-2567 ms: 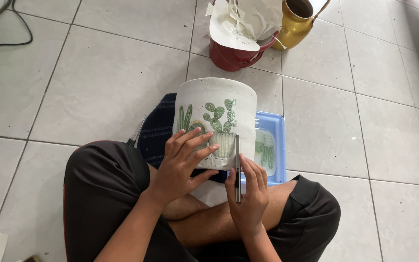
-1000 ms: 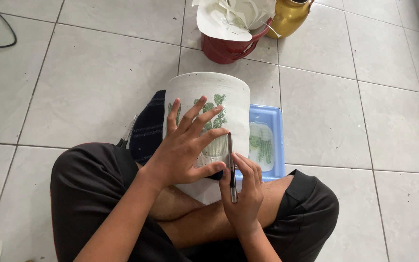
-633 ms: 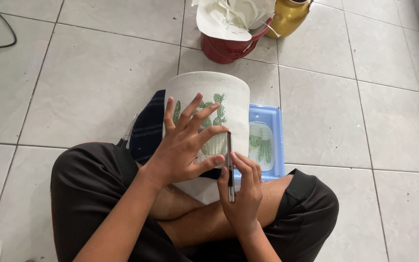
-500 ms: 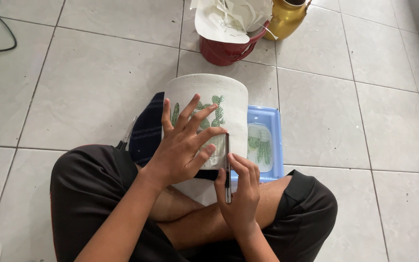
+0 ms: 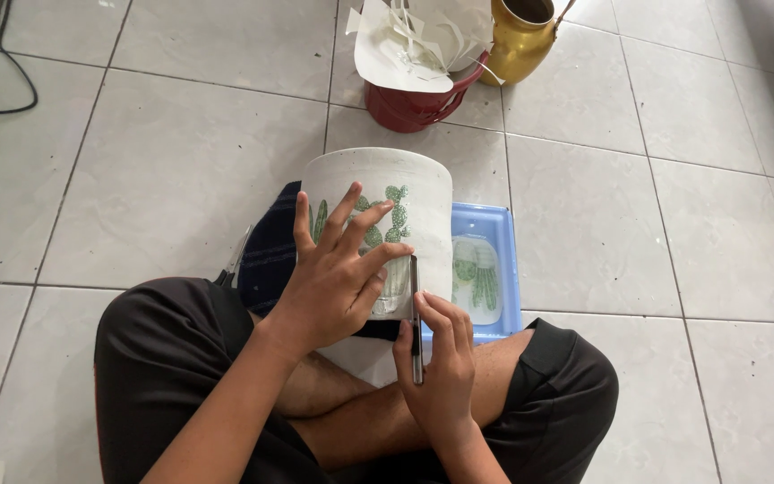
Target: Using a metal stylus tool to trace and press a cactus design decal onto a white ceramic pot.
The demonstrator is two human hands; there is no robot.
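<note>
White pot (image 5: 414,193) with green cactus pictures lies on its side at centre frame, across the person's lap. Left hand (image 5: 338,273) presses it with an open, spread-fingered grip; right hand (image 5: 441,367), just below, pinches a thin dark blade (image 5: 415,305) against its side.

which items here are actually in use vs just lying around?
In use:
- left hand flat on the white pot with green cactus print
- right hand holding a thin dark tool against it
- blue tray holding a cactus sheet

Lying about:
- red pot of paper scraps
- gold jug
- black cable
</note>
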